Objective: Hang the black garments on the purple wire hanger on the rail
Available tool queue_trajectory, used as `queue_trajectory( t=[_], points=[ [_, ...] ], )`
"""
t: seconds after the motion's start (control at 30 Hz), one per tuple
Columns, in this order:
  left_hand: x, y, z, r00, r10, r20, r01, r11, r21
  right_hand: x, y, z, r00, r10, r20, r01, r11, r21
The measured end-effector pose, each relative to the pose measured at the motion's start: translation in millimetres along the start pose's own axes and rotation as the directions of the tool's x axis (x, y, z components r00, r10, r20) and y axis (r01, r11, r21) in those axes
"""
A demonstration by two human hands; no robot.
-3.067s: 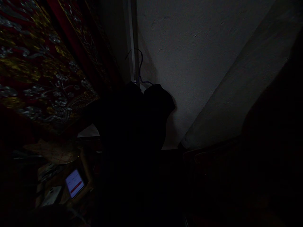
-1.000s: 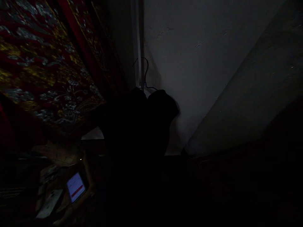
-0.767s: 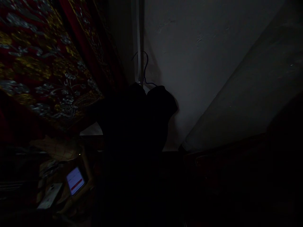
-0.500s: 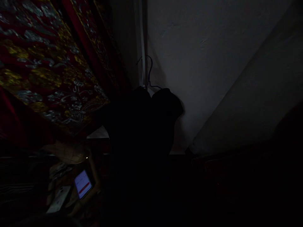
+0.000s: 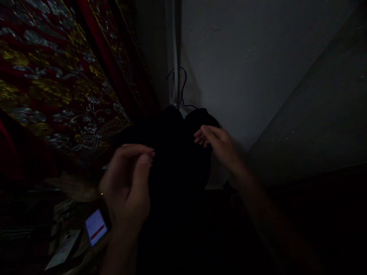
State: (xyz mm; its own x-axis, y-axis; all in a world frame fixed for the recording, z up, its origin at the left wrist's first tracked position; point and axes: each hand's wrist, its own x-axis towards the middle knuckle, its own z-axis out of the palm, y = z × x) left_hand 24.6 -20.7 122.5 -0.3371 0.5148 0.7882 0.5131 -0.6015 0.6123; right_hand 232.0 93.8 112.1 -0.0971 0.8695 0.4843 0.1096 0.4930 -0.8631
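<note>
A black garment (image 5: 174, 160) hangs on a thin wire hanger (image 5: 182, 88) in the dim corner of a room. My left hand (image 5: 129, 183) is raised in front of the garment's left side, fingers curled with thumb and fingertips close together; I cannot make out anything in them. My right hand (image 5: 219, 143) reaches to the garment's right shoulder, its fingertips bent and touching the dark cloth there. Whether it grips the cloth is unclear in the gloom.
A red cloth embroidered in gold and silver (image 5: 57, 76) hangs at the left. Below it a lit phone screen (image 5: 96, 228) and a white card (image 5: 64, 250) lie among clutter. A pale wall (image 5: 243, 57) fills the right, a white pipe (image 5: 174, 49) runs down the corner.
Both my hands have come up into view; earlier only the hanging garment showed. The right hand now touches the garment's shoulder, and the left is in front of its left side.
</note>
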Motion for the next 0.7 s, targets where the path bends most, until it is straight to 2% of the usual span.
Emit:
queue_trajectory(
  t=[0.1, 0.2, 0.3, 0.37, 0.5, 0.6, 0.7],
  points=[
    [9, -19, 33.9, 0.986, 0.114, 0.119, -0.113, 0.993, -0.02, 12, 26, 17, 0.995, 0.102, 0.007, -0.102, 0.995, 0.022],
    [27, -42, 75.2, 0.922, 0.275, 0.271, -0.268, 0.961, -0.065, 25, 33, 23, 0.998, 0.047, -0.029, -0.046, 0.999, 0.028],
    [47, -60, 101.7, 0.875, 0.271, 0.401, -0.292, 0.956, -0.008, 36, 26, 22, 0.998, 0.042, -0.05, -0.042, 0.999, 0.014],
    [56, -66, 106.5, 0.859, 0.222, 0.461, -0.295, 0.951, 0.092, 40, 23, 23, 0.996, 0.075, -0.046, -0.074, 0.997, 0.021],
    [63, -67, 97.0, 0.842, 0.211, 0.496, -0.331, 0.929, 0.168, 37, 22, 32, 0.994, 0.104, -0.025, -0.103, 0.994, 0.03],
    [61, -62, 88.4, 0.854, 0.241, 0.462, -0.331, 0.936, 0.124, 27, 16, 41, 0.995, 0.077, -0.064, -0.07, 0.992, 0.107],
    [57, -54, 85.9, 0.877, 0.281, 0.389, -0.332, 0.941, 0.07, 17, 7, 50, 0.99, -0.007, -0.141, 0.027, 0.99, 0.141]
  ],
)
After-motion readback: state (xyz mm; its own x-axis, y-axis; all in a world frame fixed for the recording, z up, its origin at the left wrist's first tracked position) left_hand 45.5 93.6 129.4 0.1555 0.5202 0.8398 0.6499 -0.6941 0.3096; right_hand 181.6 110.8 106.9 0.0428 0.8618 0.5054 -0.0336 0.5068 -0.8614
